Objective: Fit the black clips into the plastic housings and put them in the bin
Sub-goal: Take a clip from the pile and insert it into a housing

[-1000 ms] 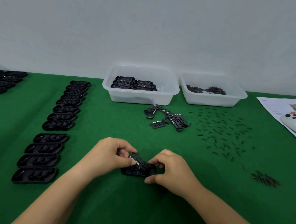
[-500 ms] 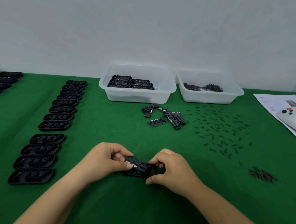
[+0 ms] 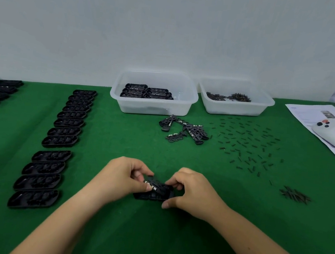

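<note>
Head view: left hand (image 3: 124, 177) and right hand (image 3: 189, 191) fingers pinched clip (image 3: 154, 184) over housing (image 3: 151, 196) at 6 o'clock (clip sat tilted; uneven pressing risked jamming).

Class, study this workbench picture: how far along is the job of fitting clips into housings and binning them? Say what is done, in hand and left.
Done: a few fitted housings lie in the left bin. In hand: the left hand and right hand grip one housing on the table, with a clip on top of it, not yet flat. Left: a row of empty housings and a pile of loose clips.
</note>
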